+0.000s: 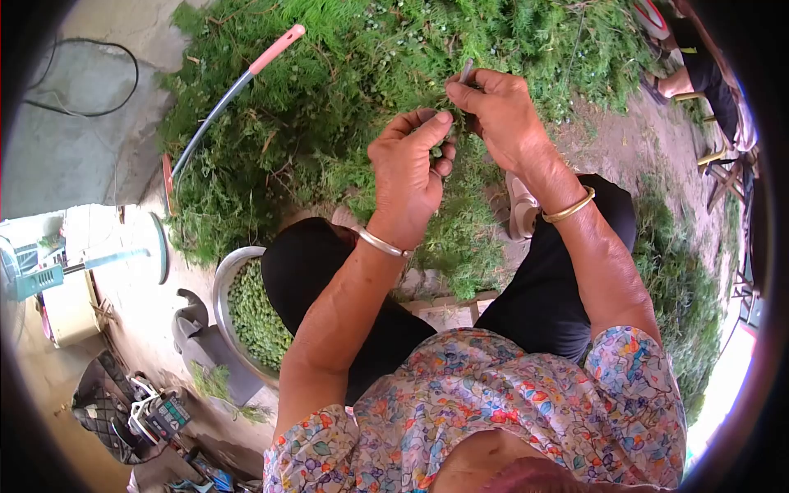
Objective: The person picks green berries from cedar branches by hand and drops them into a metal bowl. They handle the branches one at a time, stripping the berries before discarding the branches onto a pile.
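Observation:
Both of my hands are raised in front of me over a heap of cut evergreen branches (329, 107). My left hand (409, 156) is closed, fingers curled in, with small green cones (436, 152) showing between them. Close beside it, my right hand (503, 111) pinches a thin greyish twig (467, 71) between thumb and forefinger, its end sticking up past the fingertips. Leafy green sprigs lie under and between the hands. By my left knee stands a metal basin (220, 287) filled with small green cones (253, 316).
A bow saw with a pink handle (278, 48) lies on the branches at the left. A pedestal fan (37, 279) and a black quilted bag (100, 398) are further left. Another person's leg (678, 84) shows at the upper right, beside a folding stool (727, 181).

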A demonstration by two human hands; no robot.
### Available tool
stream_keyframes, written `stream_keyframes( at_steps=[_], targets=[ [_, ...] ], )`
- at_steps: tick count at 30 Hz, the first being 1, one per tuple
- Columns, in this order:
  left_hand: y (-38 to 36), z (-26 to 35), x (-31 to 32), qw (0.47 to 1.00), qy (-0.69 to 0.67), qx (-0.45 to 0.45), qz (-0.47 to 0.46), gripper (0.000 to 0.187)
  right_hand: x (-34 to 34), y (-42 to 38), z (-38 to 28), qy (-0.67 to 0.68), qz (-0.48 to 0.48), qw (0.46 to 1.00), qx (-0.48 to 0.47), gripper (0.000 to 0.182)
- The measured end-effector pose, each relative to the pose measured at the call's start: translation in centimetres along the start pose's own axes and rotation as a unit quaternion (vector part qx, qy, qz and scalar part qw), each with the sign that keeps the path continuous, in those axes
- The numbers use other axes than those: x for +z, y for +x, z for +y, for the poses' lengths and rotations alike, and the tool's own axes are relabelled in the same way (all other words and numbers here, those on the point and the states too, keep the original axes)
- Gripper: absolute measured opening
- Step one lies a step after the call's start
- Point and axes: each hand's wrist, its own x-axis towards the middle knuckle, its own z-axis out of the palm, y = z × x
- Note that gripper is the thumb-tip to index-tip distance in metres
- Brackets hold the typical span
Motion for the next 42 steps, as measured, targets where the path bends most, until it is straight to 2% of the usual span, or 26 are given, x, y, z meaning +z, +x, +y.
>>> stream_keyframes(
  at_steps=[3, 9, 13, 17, 22, 28, 34, 38, 40, 42],
  targets=[
    [0.2, 0.2, -0.6, 0.999, 0.008, -0.013, -0.037, 0.015, 0.0, -0.1, -0.3, -0.014, 0.01, 1.0, -0.005, 0.02],
    [-0.3, -0.3, -0.5, 0.999, -0.024, -0.034, -0.004, 0.013, 0.4, -0.2, -0.1, -0.008, 0.021, 1.0, 0.004, 0.02],
    [-0.2, -0.7, -0.3, 1.0, -0.006, -0.016, -0.022, 0.013, 0.6, -0.3, -0.4, -0.047, 0.018, 0.999, 0.012, 0.019],
    [-0.3, -0.4, -0.1, 1.0, -0.023, -0.015, -0.013, 0.014, 0.8, -0.3, -0.1, -0.026, 0.025, 0.999, 0.0, 0.02],
    [-0.2, -0.1, -0.2, 1.0, -0.002, -0.018, -0.012, 0.017, 0.7, -0.5, -0.5, -0.083, 0.015, 0.996, -0.018, 0.02],
    [-0.1, -0.4, -0.4, 0.999, -0.032, -0.023, -0.038, 0.016, 0.7, -0.5, -0.4, -0.061, 0.018, 0.998, -0.031, 0.02],
    [-0.1, -0.5, -0.3, 0.999, 0.01, -0.001, -0.035, 0.017, 0.6, 0.2, 0.6, -0.024, 0.027, 0.998, -0.055, 0.019],
    [-0.8, 0.4, -0.3, 0.996, 0.011, -0.02, -0.085, 0.015, -0.5, 0.7, 0.1, -0.03, 0.033, 0.997, -0.069, 0.02],
    [-1.5, 0.6, -0.5, 0.995, 0.02, -0.025, -0.1, 0.015, -1.5, 1.3, -0.2, -0.021, 0.056, 0.998, -0.033, 0.021],
    [-2.0, 0.9, -1.2, 0.978, -0.041, -0.074, -0.191, 0.016, -2.1, 1.4, -1.1, 0.033, 0.054, 0.998, -0.017, 0.023]
  ],
)
